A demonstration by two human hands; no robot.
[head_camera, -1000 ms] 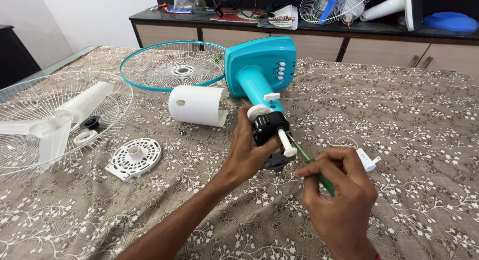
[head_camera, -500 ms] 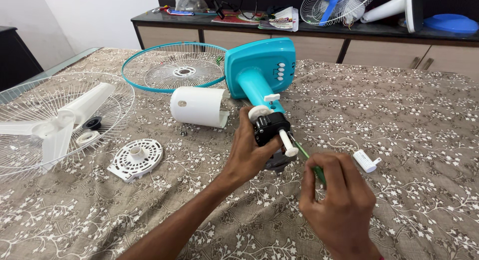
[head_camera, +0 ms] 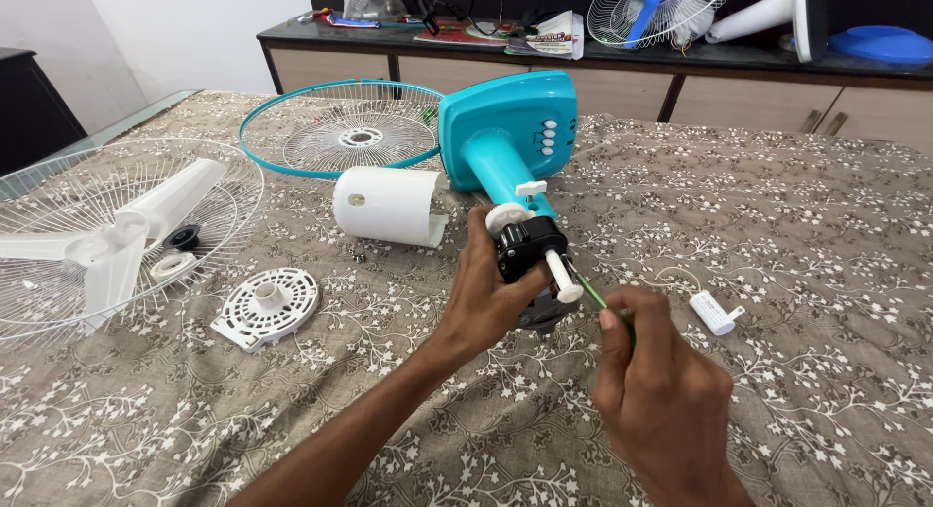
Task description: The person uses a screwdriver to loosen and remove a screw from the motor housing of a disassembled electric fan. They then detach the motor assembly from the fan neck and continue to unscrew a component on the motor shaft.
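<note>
Both hands (head_camera: 486, 298) unmoved; the screwdriver (head_camera: 595, 295) now angles steeper.

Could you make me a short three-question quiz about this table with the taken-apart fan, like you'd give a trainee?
1. True or false: the left hand grips the black motor of the teal fan body.
2. What does the right hand hold? A) green-handled screwdriver B) hammer C) brush
3. Where does the white blade lie?

Key
1. True
2. A
3. On the white grille, at the table's left
</note>
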